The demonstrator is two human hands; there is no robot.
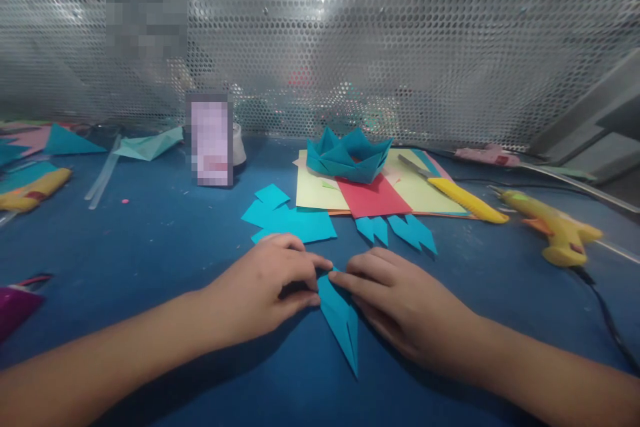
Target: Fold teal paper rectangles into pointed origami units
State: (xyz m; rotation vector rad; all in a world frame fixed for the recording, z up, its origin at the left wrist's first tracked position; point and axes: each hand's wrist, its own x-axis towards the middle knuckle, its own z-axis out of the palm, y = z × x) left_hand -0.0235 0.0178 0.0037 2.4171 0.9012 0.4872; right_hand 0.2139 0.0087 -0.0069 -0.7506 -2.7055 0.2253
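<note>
A long, pointed piece of folded blue paper (pixel 339 312) lies on the blue tabletop between my hands, its narrow tip toward me. My left hand (pixel 277 273) is closed on its left edge, thumb and fingertips at the upper part. From the other side, my right hand (pixel 400 293) holds the top right edge, with the index finger pressed on the paper near the upper point. Just beyond my left hand rest several flat blue paper pieces (pixel 300 221). Two small folded blue pieces (pixel 414 232) lie past my right hand.
A blue folded paper bowl shape (pixel 350 157) stands on red paper (pixel 373 197) and pale yellow sheets (pixel 320 190). Rightward are a yellow utility knife (pixel 465 199) and a yellow glue gun (pixel 560 227). A blurred-out phone (pixel 213 140) stands at the back before a perforated metal panel (pixel 320 33).
</note>
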